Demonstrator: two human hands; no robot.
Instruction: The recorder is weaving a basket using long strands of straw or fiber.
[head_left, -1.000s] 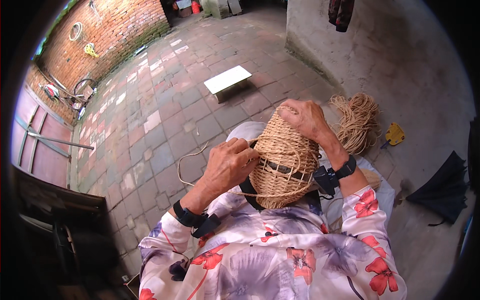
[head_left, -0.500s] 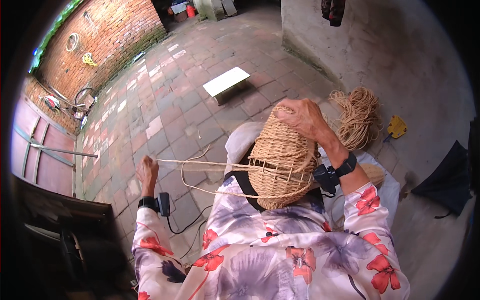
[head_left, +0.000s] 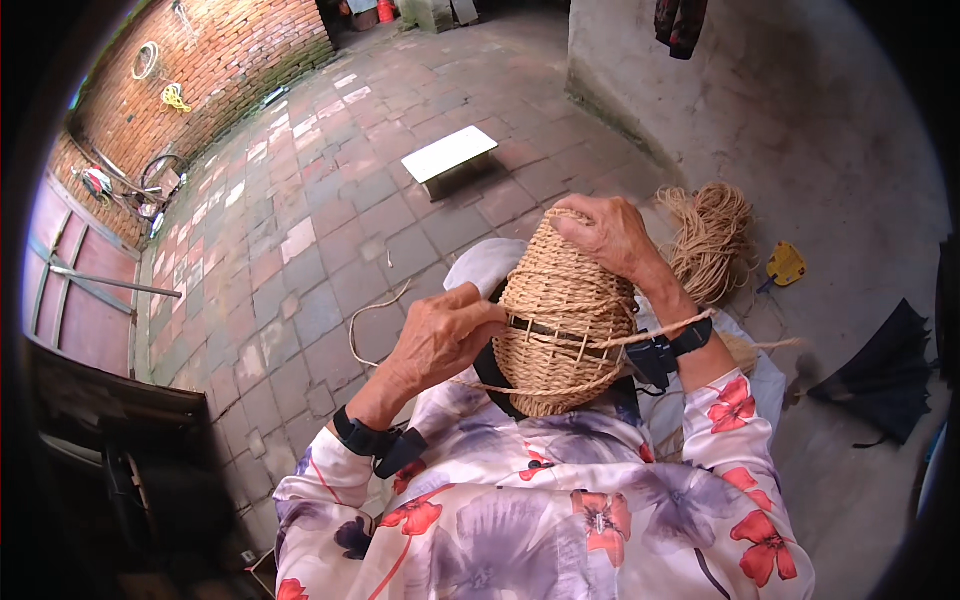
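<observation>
A tapering basket (head_left: 565,275) of tan twisted cord rests on my lap, its narrow end pointing away. Bare upright strands cross a dark gap in its weave. My right hand (head_left: 610,238) is closed round the narrow far end. At the gap's left end my left hand (head_left: 440,335) is pinched closed; whatever lies between its fingertips is hidden. A loose cord (head_left: 672,330) sticks out from the basket's right side over my right wrist, with a blurred end farther right. Another length runs across the basket's near part, and a loop hangs left of my left hand.
A heap of tan cord (head_left: 712,240) lies beyond my right forearm, with a yellow fan-shaped thing (head_left: 786,264) beside it. A dark folded umbrella (head_left: 880,375) lies at the right. A low white-topped stool (head_left: 450,160) stands ahead on the paving, and a concrete wall (head_left: 790,120) rises at the right.
My left hand has come in from far left to the basket's left side. The cord it held stretched out is no longer taut there; cord now extends to the right. My right hand stays put.
</observation>
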